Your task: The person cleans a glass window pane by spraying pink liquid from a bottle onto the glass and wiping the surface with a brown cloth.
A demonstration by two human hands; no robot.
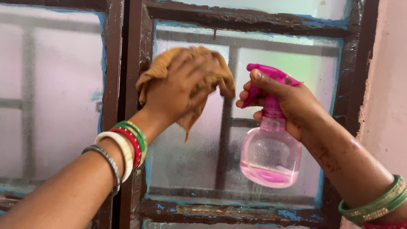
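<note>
Head view: left hand (180, 87) clamped on tan cloth (193, 59), pressed flat to frosted window pane (190, 165). Right hand (282, 99) wrapped around pink spray bottle (271, 159), held upright just beside cloth, before brown frame (131, 46).

Frosted window (63, 93), dark brown frame (123, 63), pink wall (388, 85).

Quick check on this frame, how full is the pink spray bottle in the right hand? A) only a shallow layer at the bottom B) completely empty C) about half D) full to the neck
A: the spray bottle held by the right hand shows pink liquid only in a shallow band at its base, and the clear body above it is empty.
</note>
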